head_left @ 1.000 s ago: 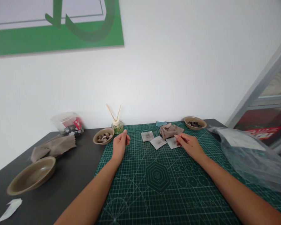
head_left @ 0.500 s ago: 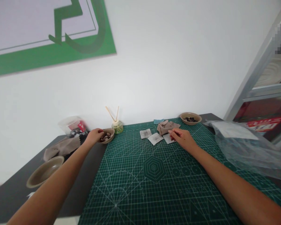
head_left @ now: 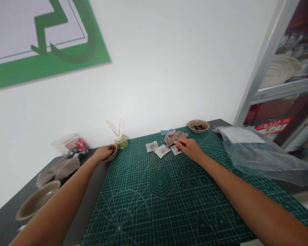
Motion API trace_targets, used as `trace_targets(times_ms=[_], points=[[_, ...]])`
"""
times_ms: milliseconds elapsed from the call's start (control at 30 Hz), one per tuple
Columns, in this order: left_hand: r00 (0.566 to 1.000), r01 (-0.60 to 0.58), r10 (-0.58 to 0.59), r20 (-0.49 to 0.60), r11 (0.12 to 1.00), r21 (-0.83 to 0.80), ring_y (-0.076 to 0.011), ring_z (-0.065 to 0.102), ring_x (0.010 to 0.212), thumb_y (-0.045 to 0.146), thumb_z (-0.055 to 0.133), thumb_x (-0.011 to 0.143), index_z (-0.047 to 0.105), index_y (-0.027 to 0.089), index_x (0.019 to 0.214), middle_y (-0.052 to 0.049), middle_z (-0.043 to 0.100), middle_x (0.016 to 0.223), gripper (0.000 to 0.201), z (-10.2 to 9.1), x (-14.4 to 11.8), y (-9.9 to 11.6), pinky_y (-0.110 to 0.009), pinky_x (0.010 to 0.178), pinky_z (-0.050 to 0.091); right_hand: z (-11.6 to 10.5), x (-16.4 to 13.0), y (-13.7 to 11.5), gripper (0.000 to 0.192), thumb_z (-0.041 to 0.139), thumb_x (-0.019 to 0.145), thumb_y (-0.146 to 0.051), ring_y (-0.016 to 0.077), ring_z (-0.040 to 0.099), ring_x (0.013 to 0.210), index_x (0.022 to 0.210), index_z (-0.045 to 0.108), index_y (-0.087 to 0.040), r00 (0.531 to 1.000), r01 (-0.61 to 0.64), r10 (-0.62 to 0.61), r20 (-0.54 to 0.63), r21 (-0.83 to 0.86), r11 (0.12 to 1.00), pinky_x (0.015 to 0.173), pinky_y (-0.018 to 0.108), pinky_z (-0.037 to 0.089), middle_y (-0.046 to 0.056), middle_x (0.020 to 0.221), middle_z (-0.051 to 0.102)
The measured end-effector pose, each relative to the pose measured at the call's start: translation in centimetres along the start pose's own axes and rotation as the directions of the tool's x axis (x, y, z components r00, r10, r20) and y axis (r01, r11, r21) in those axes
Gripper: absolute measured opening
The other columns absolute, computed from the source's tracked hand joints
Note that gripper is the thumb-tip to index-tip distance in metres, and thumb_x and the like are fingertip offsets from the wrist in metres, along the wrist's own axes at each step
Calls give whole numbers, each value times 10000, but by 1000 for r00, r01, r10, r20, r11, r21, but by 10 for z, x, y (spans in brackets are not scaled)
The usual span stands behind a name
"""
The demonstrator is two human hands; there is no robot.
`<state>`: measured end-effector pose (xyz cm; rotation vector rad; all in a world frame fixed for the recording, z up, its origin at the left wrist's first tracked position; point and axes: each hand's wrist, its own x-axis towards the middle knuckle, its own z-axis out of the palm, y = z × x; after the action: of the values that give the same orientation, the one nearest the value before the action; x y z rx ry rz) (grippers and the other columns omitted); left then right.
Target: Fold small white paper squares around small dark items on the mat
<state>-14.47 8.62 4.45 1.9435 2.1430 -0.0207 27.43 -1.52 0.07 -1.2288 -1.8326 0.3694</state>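
At the far left of the mat, my left hand (head_left: 103,153) reaches into a small tan bowl (head_left: 115,153). Its fingertips are hidden inside, so I cannot see whether they grip anything. My right hand (head_left: 189,147) hovers over or rests on one of three white paper squares (head_left: 162,151), just in front of a crumpled brown cloth (head_left: 175,136). Its thumb and fingers are pinched together; whatever may be between them is too small to make out. Each of the other two squares bears a dark smudge in its middle.
A green cutting mat (head_left: 133,212) covers much of the dark table. Along the back stand a reed diffuser (head_left: 121,140) and a bowl with dark pieces (head_left: 198,127). A clear plastic bag (head_left: 251,153) lies right; another bowl (head_left: 38,200), a cloth (head_left: 59,169) and a plastic tub (head_left: 69,143) are left.
The view has swung to the right, so everything sits further left. My left hand has gone deeper into the bowl, covering the pieces there. My right hand stays pinched by the paper squares.
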Motion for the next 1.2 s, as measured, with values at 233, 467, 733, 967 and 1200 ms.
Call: trace_targets(times_ms=[233,467,733,967,1200], points=[[997,-20,22,78,1000,-21,-236,599,978,294,580,896,567,150,1139,-72,580,1152,283,-2,-3,4,-397,800,523,-1,0,0,355,441,894,-356,146,536,527,591,543,-199,1000,21,-21,8,-3,1000,571,260,361,5,558,605],[992,70,-57,111,991,-112,-231,603,966,303,577,898,561,148,1146,-73,578,1149,293,-6,-6,0,-390,784,528,-1,0,-1,345,448,897,-337,148,546,532,597,545,-196,1000,25,-25,4,-3,1000,575,260,364,6,561,609],[995,90,-94,8,911,-403,-192,620,518,121,685,593,651,145,596,12,604,469,42,-8,-13,-5,-229,455,460,1,0,3,334,467,895,-317,142,545,527,600,550,-186,1000,29,-29,-1,-2,1000,564,251,362,4,556,609],[989,28,-117,-90,749,-662,-191,630,495,87,725,492,619,153,580,3,619,464,153,-26,-31,1,-236,462,490,0,0,2,342,469,898,-310,138,535,519,591,549,-181,1000,23,-23,-2,4,1000,564,250,352,0,549,603],[987,-160,59,-152,526,-835,-196,677,645,154,783,549,654,123,747,-47,696,657,238,-19,-52,45,-278,601,548,2,-1,0,317,475,891,-287,128,505,516,606,560,-176,999,38,-38,7,16,999,554,245,346,-6,547,577]])
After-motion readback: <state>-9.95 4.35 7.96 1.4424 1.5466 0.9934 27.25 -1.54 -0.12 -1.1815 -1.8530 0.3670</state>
